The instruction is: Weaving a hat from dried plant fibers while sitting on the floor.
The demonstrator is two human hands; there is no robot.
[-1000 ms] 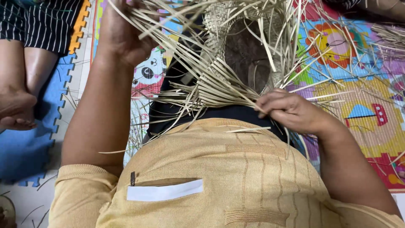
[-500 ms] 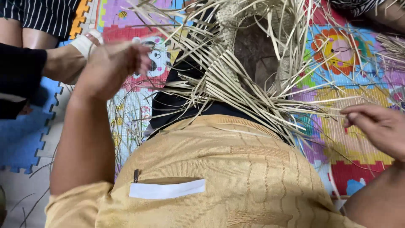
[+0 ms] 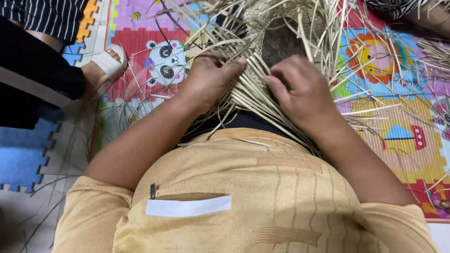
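Observation:
A half-woven piece of pale straw [image 3: 281,42] lies in my lap, with a woven dome at the top and many loose strips fanning outward. My left hand [image 3: 208,77] grips a bundle of the strips at the left side of the weave. My right hand [image 3: 300,91] presses on the strips just right of it, fingers curled over them. Both hands sit close together near the middle of the piece. My tan knitted top [image 3: 243,197] fills the lower part of the view.
A colourful foam puzzle mat [image 3: 389,107] with animal pictures covers the floor. Another person sits at the upper left, with dark striped clothing [image 3: 42,18] and a foot in a white sandal [image 3: 105,63]. More loose straw [image 3: 436,51] lies at the right.
Both hands were spread wide apart half a second ago; they have come together onto the strips at the centre of the weave. The neighbour's foot has come into view.

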